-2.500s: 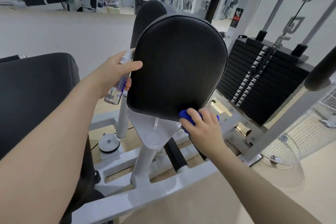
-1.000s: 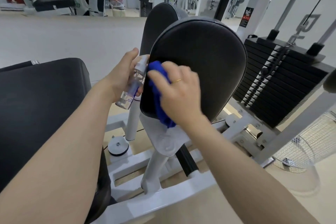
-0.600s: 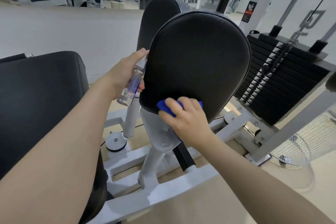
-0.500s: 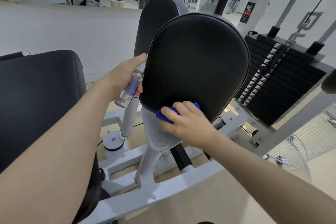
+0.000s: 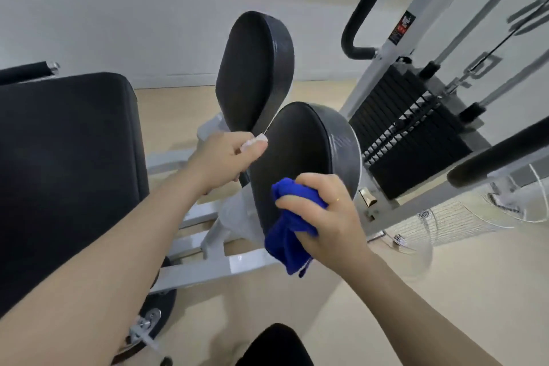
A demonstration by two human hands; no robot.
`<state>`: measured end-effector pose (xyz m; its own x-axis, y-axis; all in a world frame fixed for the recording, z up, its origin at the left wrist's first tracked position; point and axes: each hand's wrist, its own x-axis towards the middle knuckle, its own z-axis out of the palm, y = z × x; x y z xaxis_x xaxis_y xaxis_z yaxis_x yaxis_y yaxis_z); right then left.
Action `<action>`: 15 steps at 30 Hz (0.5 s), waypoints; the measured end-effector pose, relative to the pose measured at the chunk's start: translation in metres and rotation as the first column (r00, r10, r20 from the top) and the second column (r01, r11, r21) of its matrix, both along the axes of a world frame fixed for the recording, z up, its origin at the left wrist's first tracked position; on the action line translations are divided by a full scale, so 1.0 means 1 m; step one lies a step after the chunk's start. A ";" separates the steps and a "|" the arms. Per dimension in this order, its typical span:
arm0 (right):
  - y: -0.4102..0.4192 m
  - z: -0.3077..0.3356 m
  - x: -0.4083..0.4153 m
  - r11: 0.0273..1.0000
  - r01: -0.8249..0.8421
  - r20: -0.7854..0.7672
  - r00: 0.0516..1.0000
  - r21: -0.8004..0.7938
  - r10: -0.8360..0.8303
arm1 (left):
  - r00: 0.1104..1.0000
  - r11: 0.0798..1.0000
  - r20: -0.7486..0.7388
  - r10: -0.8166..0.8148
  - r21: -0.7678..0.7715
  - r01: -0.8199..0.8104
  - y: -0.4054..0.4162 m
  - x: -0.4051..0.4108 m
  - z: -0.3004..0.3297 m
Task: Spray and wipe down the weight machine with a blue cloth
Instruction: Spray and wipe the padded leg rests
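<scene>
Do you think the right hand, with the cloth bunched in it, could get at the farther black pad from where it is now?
Probably yes. The right hand grips the blue cloth against the near pad; the far pad stands just behind, its face unobstructed above the left hand.

Bare forearms, thin gold ring (image 5: 337,199)

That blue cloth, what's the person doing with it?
A person is cleaning a gym weight machine. The right hand grips the bunched blue cloth against the lower front of the nearer black pad. The left hand holds a small spray bottle, mostly hidden by the fingers, next to that pad's left edge. A second black pad stands behind, and the weight stack sits off to the right.
</scene>
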<state>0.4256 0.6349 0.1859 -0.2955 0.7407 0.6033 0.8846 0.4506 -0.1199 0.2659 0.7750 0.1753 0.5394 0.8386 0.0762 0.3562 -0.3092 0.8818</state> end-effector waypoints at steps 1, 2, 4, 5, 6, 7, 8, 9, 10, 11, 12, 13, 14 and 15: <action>-0.005 0.018 0.008 0.997 0.070 -0.103 0.992 -0.040 -0.074 | 1.000 1.000 -0.015 0.018 0.007 -0.018 -0.008 0.002 0.016; -0.009 0.035 0.015 0.986 0.140 -0.172 0.973 -0.091 -0.154 | 0.999 0.999 -0.018 0.032 -0.009 -0.032 -0.016 0.004 0.031; -0.012 0.054 0.032 0.946 0.231 -0.241 0.928 -0.227 -0.284 | 0.998 0.996 -0.024 0.049 -0.067 -0.051 -0.027 0.010 0.058; -0.014 0.064 0.041 0.915 0.250 -0.252 0.908 -0.317 -0.335 | 0.997 0.992 -0.054 0.057 -0.111 -0.063 -0.032 0.016 0.073; -0.016 0.072 0.050 0.881 0.270 -0.246 0.891 -0.388 -0.381 | 0.994 0.986 -0.089 0.064 -0.150 -0.077 -0.036 0.021 0.087; -0.018 0.077 0.057 0.851 0.285 -0.213 0.888 -0.441 -0.408 | 0.989 0.980 -0.129 0.067 -0.178 -0.089 -0.037 0.027 0.098; -0.020 0.081 0.063 0.823 0.296 -0.156 0.897 -0.485 -0.415 | 0.981 0.977 -0.183 0.064 -0.188 -0.099 -0.038 0.034 0.107; -0.022 0.085 0.070 0.793 0.300 -0.093 0.909 -0.530 -0.406 | 0.966 0.979 -0.254 0.055 -0.176 -0.102 -0.040 0.042 0.115; -0.023 0.087 0.074 0.774 0.301 -0.034 0.923 -0.558 -0.383 | 0.944 0.986 -0.326 0.044 -0.140 -0.095 -0.043 0.049 0.122; -0.024 0.088 0.076 0.767 0.299 0.007 0.933 -0.568 -0.359 | 0.917 0.991 -0.395 0.046 -0.101 -0.093 -0.046 0.055 0.126; -0.025 0.090 0.078 0.764 0.297 0.026 0.938 -0.574 -0.345 | 0.888 0.993 -0.457 0.060 -0.066 -0.101 -0.050 0.061 0.130; -0.025 0.092 0.081 0.758 0.294 0.031 0.940 -0.582 -0.341 | 0.858 0.993 -0.508 0.080 -0.034 -0.113 -0.052 0.066 0.132; -0.025 0.094 0.083 0.746 0.293 0.027 0.938 -0.598 -0.347 | 0.831 0.992 -0.547 0.103 -0.008 -0.128 -0.055 0.070 0.133; -0.025 0.096 0.084 0.733 0.296 0.018 0.932 -0.613 -0.361 | 0.809 0.990 -0.575 0.123 0.021 -0.136 -0.057 0.071 0.134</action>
<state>0.5095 0.6104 0.2817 0.0689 0.9975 0.0174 0.9331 -0.0583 -0.3548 0.3368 0.7183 0.3091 0.3660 0.9018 -0.2296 0.8343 -0.2087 0.5102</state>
